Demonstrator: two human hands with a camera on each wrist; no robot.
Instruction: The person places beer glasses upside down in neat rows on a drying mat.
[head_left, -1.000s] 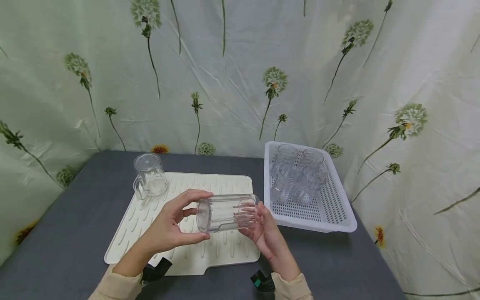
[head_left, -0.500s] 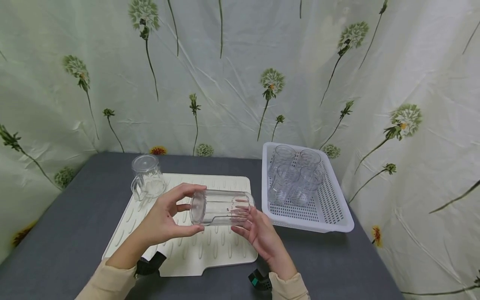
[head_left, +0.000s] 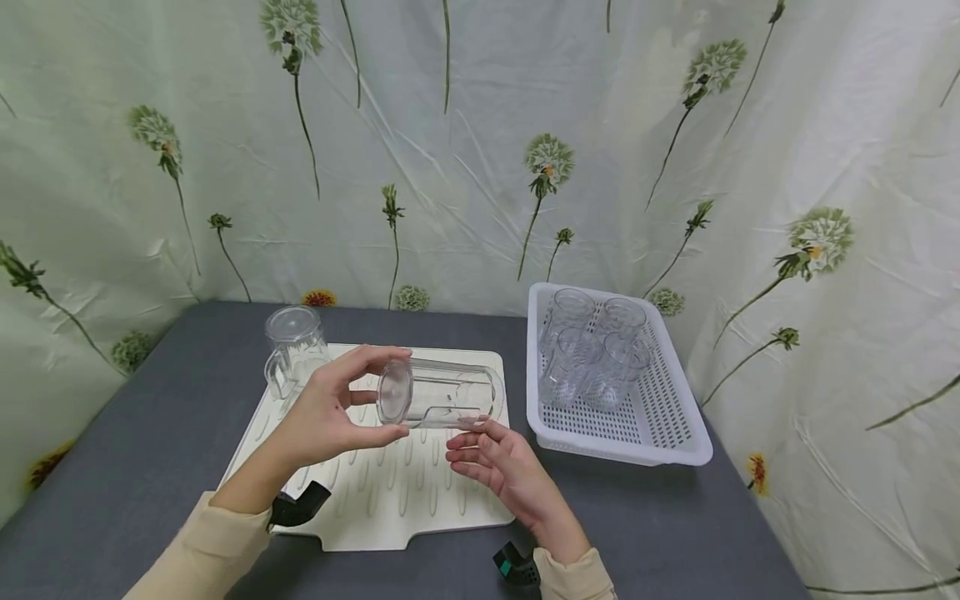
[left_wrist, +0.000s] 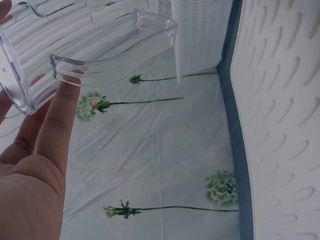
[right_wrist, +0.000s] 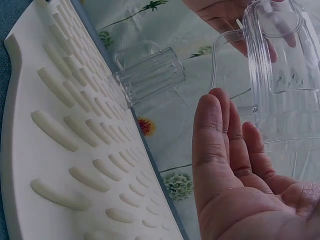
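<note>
A clear mug [head_left: 442, 393] lies sideways in the air above the white ribbed drying mat [head_left: 390, 508]. My left hand [head_left: 333, 412] grips its base end, thumb below and fingers above; the mug's mouth faces right. Just under the mouth end is my right hand [head_left: 510, 475], palm turned up and fingers loosely extended. In the right wrist view the mug's handle [right_wrist: 217, 60] appears close to the right fingertips [right_wrist: 209, 107]; whether they touch cannot be told. A second clear mug [head_left: 294, 329] stands upside down on the mat's far left corner.
At the right stands a white perforated basket [head_left: 663, 400] holding several clear mugs. A dark grey cloth [head_left: 127, 467] covers the table. Behind and at the sides hangs a pale curtain [head_left: 465, 150] with a dandelion print.
The right hand has come off the mouth end and dropped slightly lower. In the left hand, the mug has risen and shifted a little left.
</note>
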